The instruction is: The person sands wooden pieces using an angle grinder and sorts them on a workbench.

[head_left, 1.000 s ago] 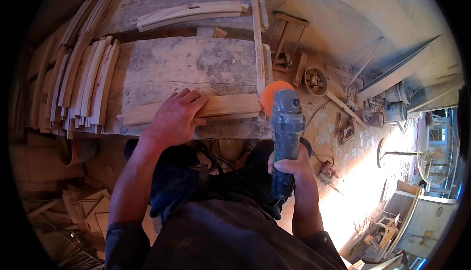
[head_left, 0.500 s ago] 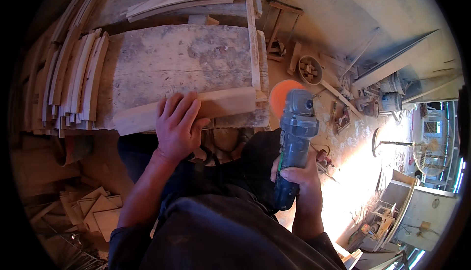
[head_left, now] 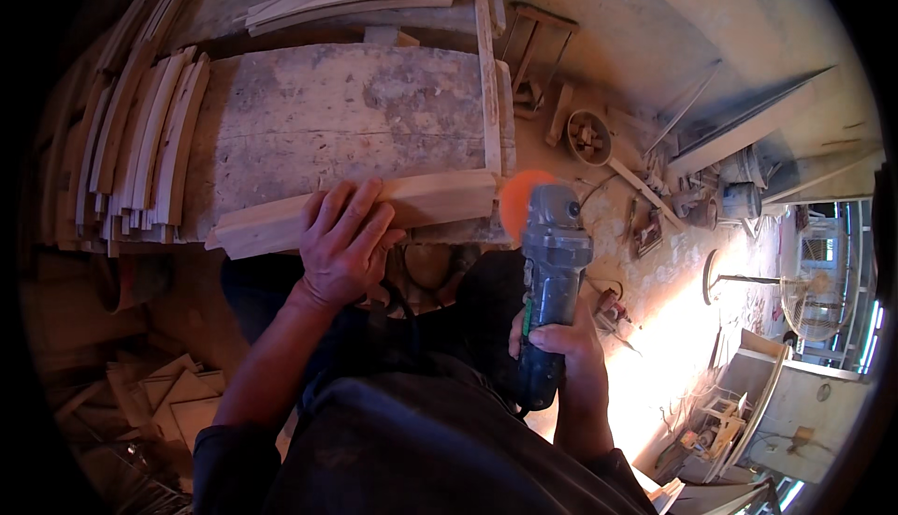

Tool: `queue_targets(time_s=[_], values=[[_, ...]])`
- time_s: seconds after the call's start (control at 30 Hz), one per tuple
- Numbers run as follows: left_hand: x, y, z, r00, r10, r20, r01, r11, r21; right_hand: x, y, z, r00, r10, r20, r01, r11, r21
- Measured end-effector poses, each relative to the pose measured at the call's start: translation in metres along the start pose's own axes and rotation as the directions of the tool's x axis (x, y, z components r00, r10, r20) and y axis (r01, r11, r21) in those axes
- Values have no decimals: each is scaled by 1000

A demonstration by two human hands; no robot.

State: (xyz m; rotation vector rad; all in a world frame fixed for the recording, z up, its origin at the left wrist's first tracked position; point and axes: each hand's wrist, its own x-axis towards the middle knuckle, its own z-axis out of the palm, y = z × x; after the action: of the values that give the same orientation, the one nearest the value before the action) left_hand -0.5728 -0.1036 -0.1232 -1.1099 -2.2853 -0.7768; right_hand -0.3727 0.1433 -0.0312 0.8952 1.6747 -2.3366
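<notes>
A: Where did we have our left hand [head_left: 346, 244]?

B: Clamped on the piece of wood [head_left: 444, 199], fingers over its top and thumb on the near side. The wood lay along the near edge of the table [head_left: 318, 113], its left end jutting past that edge.

A: And our right hand [head_left: 561, 342]?

B: Well apart from the left, wrapped around the grip of the grinder [head_left: 555, 262]. We had its orange disc [head_left: 521, 202] right by the wood's right end; whether they touched, we couldn't tell.

A: Could we read any label on it?

B: We saw a green strip [head_left: 528, 317] along the grinder's left side, too small and partly hidden for us to make out any lettering.

A: What else did we see around us?

B: Pale wooden strips [head_left: 150, 141] stacked at the table's left, curved pieces [head_left: 360, 0] lying farther back, a bucket [head_left: 599, 160] of wood blocks on the floor to the right, and a fan [head_left: 812, 307] beyond it.
</notes>
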Motion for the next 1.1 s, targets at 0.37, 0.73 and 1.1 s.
queue_targets(time_s=[0.37, 0.73, 1.1], values=[[1, 1, -1, 1000, 13, -14, -13, 1000, 19, 5, -2, 11, 1000, -1, -12, 2, 999, 42], [0, 3, 0, 1000, 5, -9, -5, 1000, 15, 8, 8, -2, 999, -35, 7, 35, 998, 60], [45, -10, -10, 965, -63, 253, 53, 998, 46, -3, 16, -20, 994, -89, -58, 97, 983, 155]])
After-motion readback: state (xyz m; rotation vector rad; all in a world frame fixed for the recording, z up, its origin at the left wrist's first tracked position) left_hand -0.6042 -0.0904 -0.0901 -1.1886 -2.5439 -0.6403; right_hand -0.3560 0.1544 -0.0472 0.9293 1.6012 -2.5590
